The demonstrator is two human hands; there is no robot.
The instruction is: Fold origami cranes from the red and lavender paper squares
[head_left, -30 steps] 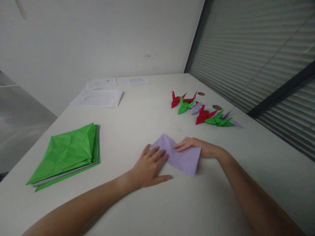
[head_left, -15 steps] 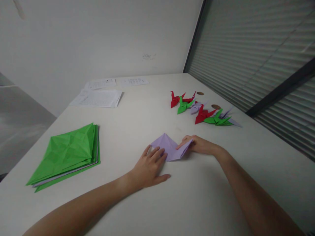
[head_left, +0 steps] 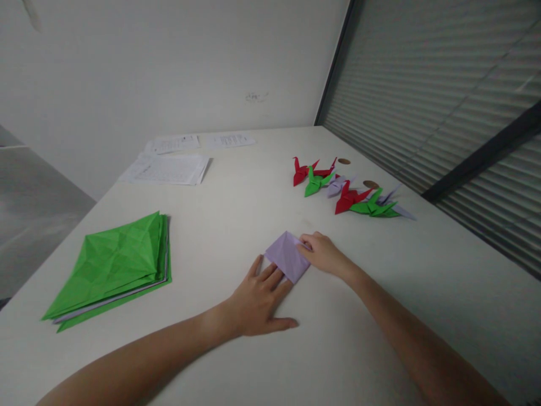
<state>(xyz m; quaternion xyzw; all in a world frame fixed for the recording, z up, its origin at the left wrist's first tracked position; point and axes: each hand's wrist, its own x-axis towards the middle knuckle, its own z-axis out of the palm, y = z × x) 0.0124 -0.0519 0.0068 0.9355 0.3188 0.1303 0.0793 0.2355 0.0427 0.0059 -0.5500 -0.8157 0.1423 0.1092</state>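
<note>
On table (head_left: 236,214), right grip (head_left: 322,253) pinches purple paper (head_left: 285,252); left grip (head_left: 257,300) spread, some fingertips hidden.

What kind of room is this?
It looks like an office or study room, though I can't be sure: there's a plain white table, printed papers at its far end and blinds alongside.

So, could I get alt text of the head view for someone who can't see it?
A person's left hand, spread flat, and right hand touch a folded lilac sheet on a white table. A green-topped paper stack lies to the left; red, green and lilac paper cranes sit beyond the right hand.
</note>
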